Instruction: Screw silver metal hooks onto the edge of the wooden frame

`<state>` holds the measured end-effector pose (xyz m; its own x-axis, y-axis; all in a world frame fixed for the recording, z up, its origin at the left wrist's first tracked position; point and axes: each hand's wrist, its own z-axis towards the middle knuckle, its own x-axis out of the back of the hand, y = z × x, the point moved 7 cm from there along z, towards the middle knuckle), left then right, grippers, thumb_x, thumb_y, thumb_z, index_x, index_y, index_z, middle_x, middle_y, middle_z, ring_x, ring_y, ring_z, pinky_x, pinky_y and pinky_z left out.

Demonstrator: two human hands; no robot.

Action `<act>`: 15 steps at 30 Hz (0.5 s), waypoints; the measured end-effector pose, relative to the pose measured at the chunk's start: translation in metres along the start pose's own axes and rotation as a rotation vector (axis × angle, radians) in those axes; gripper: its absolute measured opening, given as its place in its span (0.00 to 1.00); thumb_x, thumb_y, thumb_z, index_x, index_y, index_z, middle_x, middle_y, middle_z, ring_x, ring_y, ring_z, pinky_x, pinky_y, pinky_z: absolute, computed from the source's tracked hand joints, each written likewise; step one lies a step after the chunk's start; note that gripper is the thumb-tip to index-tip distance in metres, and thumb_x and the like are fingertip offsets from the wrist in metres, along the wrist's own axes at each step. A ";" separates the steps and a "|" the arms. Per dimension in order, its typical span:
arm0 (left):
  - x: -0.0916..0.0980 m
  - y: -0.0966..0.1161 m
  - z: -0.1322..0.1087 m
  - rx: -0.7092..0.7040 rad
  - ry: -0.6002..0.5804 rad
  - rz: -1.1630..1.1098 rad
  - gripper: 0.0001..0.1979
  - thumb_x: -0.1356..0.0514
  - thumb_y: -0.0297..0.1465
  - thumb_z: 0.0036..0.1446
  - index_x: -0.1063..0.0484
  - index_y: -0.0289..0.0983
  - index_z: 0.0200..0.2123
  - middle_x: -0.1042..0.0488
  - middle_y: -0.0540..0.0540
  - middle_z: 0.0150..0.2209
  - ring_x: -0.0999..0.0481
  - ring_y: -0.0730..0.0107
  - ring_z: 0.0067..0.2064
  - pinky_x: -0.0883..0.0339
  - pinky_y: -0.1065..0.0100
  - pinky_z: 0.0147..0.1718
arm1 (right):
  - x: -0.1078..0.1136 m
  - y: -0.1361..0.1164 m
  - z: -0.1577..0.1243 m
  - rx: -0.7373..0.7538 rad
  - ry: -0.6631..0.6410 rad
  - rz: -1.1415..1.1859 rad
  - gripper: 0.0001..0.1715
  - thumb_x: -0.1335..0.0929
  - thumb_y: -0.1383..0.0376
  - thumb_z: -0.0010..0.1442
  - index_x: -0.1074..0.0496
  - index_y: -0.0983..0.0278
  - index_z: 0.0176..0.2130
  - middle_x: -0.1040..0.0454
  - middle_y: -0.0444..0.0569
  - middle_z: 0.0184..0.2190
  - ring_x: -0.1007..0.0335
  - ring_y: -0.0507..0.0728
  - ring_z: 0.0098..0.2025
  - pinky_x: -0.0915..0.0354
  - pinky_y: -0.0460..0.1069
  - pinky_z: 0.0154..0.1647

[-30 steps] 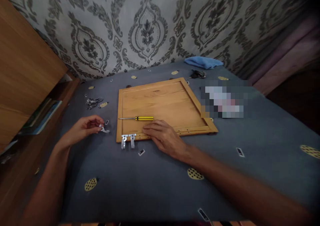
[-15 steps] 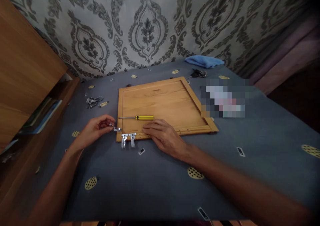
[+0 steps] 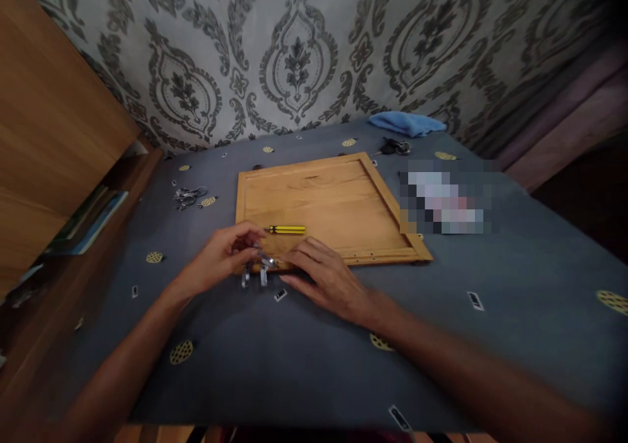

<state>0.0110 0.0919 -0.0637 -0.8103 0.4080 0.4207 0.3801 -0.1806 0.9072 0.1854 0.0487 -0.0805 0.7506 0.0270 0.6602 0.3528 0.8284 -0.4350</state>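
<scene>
A framed wooden cabinet door (image 3: 314, 197) lies flat on the cloth-covered table. My left hand (image 3: 223, 256) is closed in a pinch on a silver metal hinge (image 3: 267, 260), held over the door's near edge. Below that, two more hinges hang over the edge: one hinge (image 3: 246, 278) at the left and another hinge (image 3: 263, 276) beside it, their upper parts hidden by my fingers. My right hand (image 3: 326, 273) rests at the same edge, fingers stretched and thumb apart, its fingertips close to the held hinge. A yellow-and-black screwdriver (image 3: 287, 230) lies on the panel, its shaft mostly hidden.
Several metal pieces (image 3: 189, 197) lie left of the door. Behind it are a dark object with metal parts (image 3: 394, 146) and a blue cloth (image 3: 407, 124). A blurred-out item (image 3: 444, 197) sits to the right. Wooden furniture (image 3: 53, 89) borders the table's left side.
My left hand has moved right with the hinge, from the door's left corner to near my right fingertips. My right hand has stayed at the near edge. The view has shifted slightly.
</scene>
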 end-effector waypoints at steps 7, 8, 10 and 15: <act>-0.025 0.006 0.008 -0.029 -0.108 0.057 0.12 0.40 0.30 0.61 0.26 0.36 0.48 0.23 0.45 0.39 0.23 0.69 0.39 0.29 0.70 0.34 | -0.008 0.001 -0.006 -0.138 -0.037 0.065 0.10 0.36 0.62 0.73 0.26 0.62 0.43 0.23 0.51 0.39 0.27 0.59 0.42 0.29 0.54 0.44; -0.027 0.006 0.009 -0.037 -0.116 0.063 0.12 0.40 0.30 0.62 0.26 0.36 0.48 0.23 0.45 0.39 0.23 0.69 0.39 0.28 0.71 0.34 | -0.009 0.003 -0.008 -0.184 -0.040 0.097 0.10 0.35 0.62 0.72 0.25 0.61 0.41 0.22 0.51 0.38 0.27 0.59 0.41 0.29 0.54 0.44; -0.028 0.006 0.010 -0.067 -0.127 0.080 0.14 0.40 0.31 0.63 0.27 0.37 0.51 0.22 0.44 0.41 0.22 0.67 0.41 0.27 0.70 0.36 | -0.010 0.004 -0.011 -0.278 -0.030 0.163 0.09 0.33 0.62 0.70 0.24 0.61 0.38 0.22 0.49 0.35 0.26 0.57 0.38 0.30 0.52 0.42; -0.018 0.002 -0.001 -0.134 -0.088 0.212 0.19 0.37 0.37 0.64 0.30 0.39 0.56 0.21 0.41 0.51 0.21 0.59 0.50 0.26 0.57 0.51 | -0.010 0.001 -0.015 -0.451 0.004 0.294 0.13 0.33 0.62 0.68 0.25 0.62 0.31 0.24 0.42 0.25 0.29 0.52 0.27 0.37 0.46 0.29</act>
<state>0.0260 0.0830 -0.0694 -0.6747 0.4240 0.6041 0.4697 -0.3848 0.7946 0.1868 0.0406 -0.0965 0.8555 0.2189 0.4692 0.3320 0.4635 -0.8216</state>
